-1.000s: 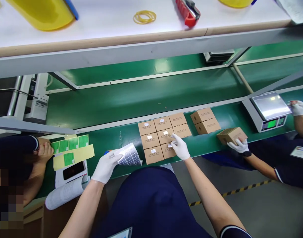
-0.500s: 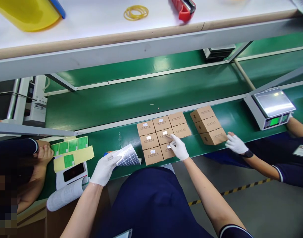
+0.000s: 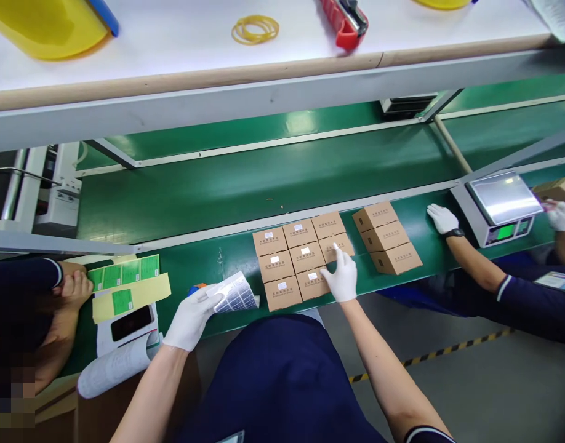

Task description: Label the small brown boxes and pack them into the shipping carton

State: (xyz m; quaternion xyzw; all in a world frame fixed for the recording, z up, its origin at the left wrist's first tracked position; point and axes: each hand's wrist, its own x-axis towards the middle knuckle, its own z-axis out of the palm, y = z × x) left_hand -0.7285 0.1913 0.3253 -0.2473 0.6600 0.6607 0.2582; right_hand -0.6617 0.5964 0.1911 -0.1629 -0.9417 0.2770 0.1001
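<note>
Brown boxes (image 3: 301,257) with white labels, green belt (image 3: 245,184), white-gloved hands (image 3: 190,317).

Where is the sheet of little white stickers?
The sticker sheet is curled in the left hand, low in the head view, just left of the brown boxes on the green belt.

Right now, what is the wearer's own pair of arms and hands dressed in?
Both the left hand and the right hand wear plain white gloves that end at the wrist. The forearms are bare. A dark navy short sleeve with thin white trim shows on the right upper arm.
</note>
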